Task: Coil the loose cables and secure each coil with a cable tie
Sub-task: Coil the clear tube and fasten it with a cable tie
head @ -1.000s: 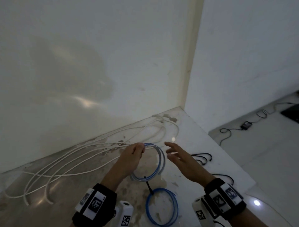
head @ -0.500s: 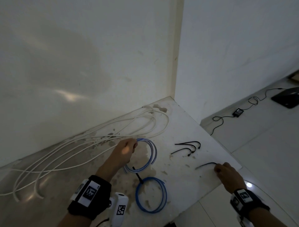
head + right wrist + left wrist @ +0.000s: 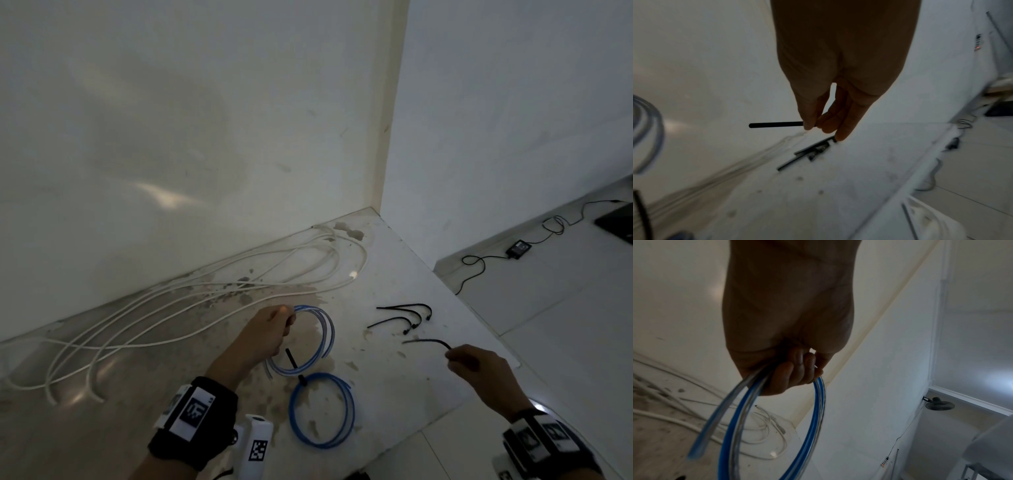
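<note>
My left hand (image 3: 274, 329) grips a coil of pale blue and clear cable (image 3: 323, 337) above the stained white counter (image 3: 394, 370); the wrist view shows my fingers (image 3: 791, 374) curled round the cable loops (image 3: 818, 410). My right hand (image 3: 469, 363) pinches one end of a black cable tie (image 3: 424, 341), lifted off the counter; thumb and fingers (image 3: 812, 120) hold the black cable tie (image 3: 774, 125). A second blue coil (image 3: 322, 409), bound with a black tie (image 3: 301, 378), lies near the counter's front. Long loose white cables (image 3: 191, 301) sprawl along the wall.
Three spare black cable ties (image 3: 407, 317) lie on the counter right of the held coil. The counter's right edge (image 3: 479, 322) drops to a tiled floor with a black adapter (image 3: 519, 247) and its cord. A wall corner (image 3: 390, 171) stands behind.
My right hand went from beside the coil to the counter's right edge, took a black cable tie, and now lifts it. My left hand kept holding the coil.
</note>
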`<action>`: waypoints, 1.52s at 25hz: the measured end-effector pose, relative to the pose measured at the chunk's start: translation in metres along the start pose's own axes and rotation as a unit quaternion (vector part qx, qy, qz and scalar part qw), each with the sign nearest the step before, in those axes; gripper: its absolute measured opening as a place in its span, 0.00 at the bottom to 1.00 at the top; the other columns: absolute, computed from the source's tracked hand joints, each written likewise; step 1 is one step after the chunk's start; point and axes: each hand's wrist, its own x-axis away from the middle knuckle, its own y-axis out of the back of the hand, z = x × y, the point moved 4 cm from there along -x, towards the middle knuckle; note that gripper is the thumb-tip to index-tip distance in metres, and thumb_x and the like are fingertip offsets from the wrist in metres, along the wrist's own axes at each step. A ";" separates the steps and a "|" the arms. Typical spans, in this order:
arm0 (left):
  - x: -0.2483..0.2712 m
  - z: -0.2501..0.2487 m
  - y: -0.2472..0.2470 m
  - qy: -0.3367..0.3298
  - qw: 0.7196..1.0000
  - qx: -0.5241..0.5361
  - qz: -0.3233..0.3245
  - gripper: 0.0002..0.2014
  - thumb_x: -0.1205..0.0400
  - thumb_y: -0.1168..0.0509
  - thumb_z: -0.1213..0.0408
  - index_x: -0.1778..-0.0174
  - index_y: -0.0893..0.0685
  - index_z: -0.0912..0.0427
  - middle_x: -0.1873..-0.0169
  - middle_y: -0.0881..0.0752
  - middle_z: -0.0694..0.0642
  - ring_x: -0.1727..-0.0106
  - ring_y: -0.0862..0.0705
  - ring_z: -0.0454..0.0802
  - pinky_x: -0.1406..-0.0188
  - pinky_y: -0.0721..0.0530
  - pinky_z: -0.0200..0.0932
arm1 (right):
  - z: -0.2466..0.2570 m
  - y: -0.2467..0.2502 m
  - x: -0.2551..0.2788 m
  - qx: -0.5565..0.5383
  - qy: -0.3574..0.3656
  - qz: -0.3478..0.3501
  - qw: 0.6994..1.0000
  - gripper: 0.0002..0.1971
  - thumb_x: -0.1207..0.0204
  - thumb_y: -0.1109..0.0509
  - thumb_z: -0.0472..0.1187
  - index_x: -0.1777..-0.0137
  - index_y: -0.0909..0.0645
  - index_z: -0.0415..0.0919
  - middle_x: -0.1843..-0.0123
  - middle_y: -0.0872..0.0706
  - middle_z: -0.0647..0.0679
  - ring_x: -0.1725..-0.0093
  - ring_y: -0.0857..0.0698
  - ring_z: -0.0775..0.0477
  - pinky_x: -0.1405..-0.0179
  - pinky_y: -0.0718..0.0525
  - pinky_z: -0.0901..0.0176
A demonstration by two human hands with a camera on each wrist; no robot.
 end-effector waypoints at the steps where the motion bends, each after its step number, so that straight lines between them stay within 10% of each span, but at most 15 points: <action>1: 0.003 0.000 0.000 -0.004 1.000 0.002 0.002 0.19 0.10 0.50 0.55 0.69 0.34 0.53 0.79 0.39 0.47 0.77 0.45 0.47 0.74 0.41 0.44 | 0.017 0.001 0.001 -0.023 0.017 0.004 1.000 0.07 0.25 0.22 0.36 0.53 0.12 0.50 0.56 0.08 0.56 0.58 0.12 0.63 0.60 0.20 0.79; 8: 0.011 -0.005 0.015 -0.021 0.997 0.047 -0.063 0.19 0.11 0.50 0.58 0.69 0.34 0.54 0.80 0.39 0.46 0.78 0.45 0.47 0.73 0.42 0.44 | 0.178 0.017 0.022 -0.159 0.179 0.030 0.971 0.05 0.23 0.26 0.33 0.52 0.13 0.44 0.59 0.12 0.49 0.63 0.13 0.54 0.65 0.13 0.65; 16: 0.019 -0.023 0.042 -0.106 0.977 0.139 -0.118 0.19 0.09 0.51 0.61 0.68 0.35 0.58 0.80 0.40 0.46 0.82 0.46 0.43 0.77 0.45 0.39 | 0.267 -0.017 0.034 -0.315 0.105 0.270 0.904 0.07 0.19 0.31 0.35 0.47 0.15 0.33 0.61 0.11 0.40 0.67 0.14 0.43 0.62 0.13 0.50; 27: 0.043 -0.031 0.046 -0.126 0.964 0.218 -0.085 0.20 0.11 0.47 0.59 0.69 0.30 0.59 0.80 0.39 0.49 0.80 0.44 0.45 0.79 0.42 0.38 | 0.320 -0.048 0.019 -0.502 0.099 0.153 0.845 0.14 0.17 0.35 0.30 0.34 0.19 0.42 0.60 0.14 0.34 0.60 0.11 0.41 0.56 0.10 0.52; 38: 0.045 -0.049 0.057 -0.103 0.953 0.284 0.013 0.20 0.12 0.53 0.67 0.39 0.15 0.57 0.82 0.40 0.51 0.82 0.45 0.44 0.79 0.44 0.39 | 0.336 -0.050 0.018 -0.490 0.154 0.168 0.841 0.14 0.15 0.39 0.31 0.36 0.15 0.39 0.59 0.14 0.40 0.59 0.11 0.42 0.52 0.11 0.52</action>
